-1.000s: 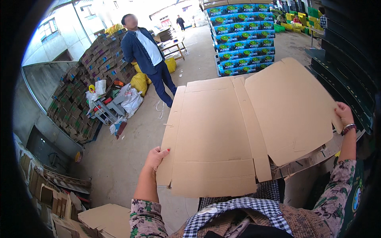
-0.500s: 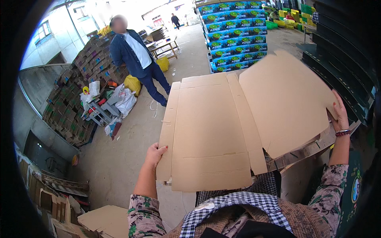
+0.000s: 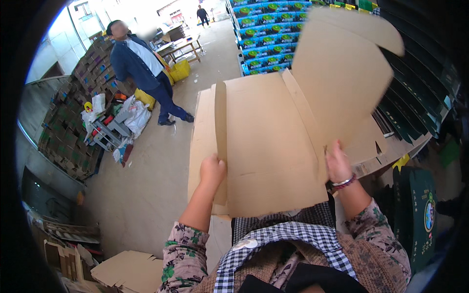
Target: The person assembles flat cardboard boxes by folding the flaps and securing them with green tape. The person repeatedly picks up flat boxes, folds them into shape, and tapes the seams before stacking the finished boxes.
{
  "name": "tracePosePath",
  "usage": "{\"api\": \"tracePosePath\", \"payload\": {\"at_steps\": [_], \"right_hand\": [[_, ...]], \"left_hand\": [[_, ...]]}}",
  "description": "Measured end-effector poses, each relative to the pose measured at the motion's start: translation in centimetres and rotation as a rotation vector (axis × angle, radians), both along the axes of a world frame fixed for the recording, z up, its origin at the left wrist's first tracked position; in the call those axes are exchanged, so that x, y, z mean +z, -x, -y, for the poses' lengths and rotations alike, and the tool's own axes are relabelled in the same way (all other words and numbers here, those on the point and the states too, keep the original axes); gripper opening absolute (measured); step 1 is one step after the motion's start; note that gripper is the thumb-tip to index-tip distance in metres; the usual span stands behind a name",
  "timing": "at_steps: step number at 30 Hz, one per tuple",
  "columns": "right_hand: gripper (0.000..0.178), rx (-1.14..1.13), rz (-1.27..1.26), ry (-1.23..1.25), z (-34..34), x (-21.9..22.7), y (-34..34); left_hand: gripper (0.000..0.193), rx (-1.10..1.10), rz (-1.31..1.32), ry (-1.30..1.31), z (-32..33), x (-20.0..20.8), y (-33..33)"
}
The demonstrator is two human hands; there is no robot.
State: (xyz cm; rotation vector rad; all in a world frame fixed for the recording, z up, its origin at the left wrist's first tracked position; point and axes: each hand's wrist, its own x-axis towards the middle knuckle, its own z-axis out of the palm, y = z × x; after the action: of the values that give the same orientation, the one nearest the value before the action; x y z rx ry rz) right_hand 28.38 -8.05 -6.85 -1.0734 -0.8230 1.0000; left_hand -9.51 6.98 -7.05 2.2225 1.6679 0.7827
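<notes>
A flat brown cardboard box blank (image 3: 264,141) lies in front of me, its creases running away from my body. Its narrow left flap stands up along the crease, and my left hand (image 3: 213,170) is closed on that flap. At the near right, beside the crease of the large side panel (image 3: 344,73), my right hand (image 3: 338,165) grips the cardboard with its thumb side toward the blank. This panel is tilted up, and its far corner flap curls to the right. More flat cardboard shows beneath the blank on both sides.
A wooden table edge (image 3: 420,142) runs at the right, with dark green cartons (image 3: 415,210) below it. Stacked blue printed boxes (image 3: 268,36) stand ahead. A person (image 3: 141,68) stands at the left near piled folded cartons (image 3: 68,117). Loose cardboard (image 3: 129,271) lies at the lower left.
The right panel has swung up from lying nearly flat, and the left flap is now raised. My right hand has moved inward to the crease; my left hand has shifted right and forward.
</notes>
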Motion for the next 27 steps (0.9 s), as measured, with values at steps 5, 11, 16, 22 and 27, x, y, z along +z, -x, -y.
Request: {"api": "tracePosePath", "payload": {"at_steps": [5, 11, 16, 22, 27], "right_hand": [[0.049, 0.068, 0.207, -0.076, 0.7, 4.0, 5.4], [0.053, 0.108, 0.789, 0.250, 0.6, 4.7, -3.1], [0.064, 0.137, 0.270, 0.302, -1.4, 2.6, -4.4], [0.064, 0.270, -0.275, 0.049, 0.1, 1.9, -1.1], [0.062, 0.217, -0.299, 0.102, 2.0, 2.3, 0.3]], "left_hand": [[0.035, -0.077, 0.123, 0.392, 0.9, 3.2, -1.8], [0.077, -0.783, 0.130, 0.396, 1.6, 3.4, 5.8], [0.020, -0.558, 0.131, 0.457, 1.0, 3.2, 2.0], [0.029, -0.200, -0.032, -0.055, 5.8, 0.9, -1.8], [0.082, -0.493, -0.092, -0.146, 10.3, -0.2, 0.9]]}}
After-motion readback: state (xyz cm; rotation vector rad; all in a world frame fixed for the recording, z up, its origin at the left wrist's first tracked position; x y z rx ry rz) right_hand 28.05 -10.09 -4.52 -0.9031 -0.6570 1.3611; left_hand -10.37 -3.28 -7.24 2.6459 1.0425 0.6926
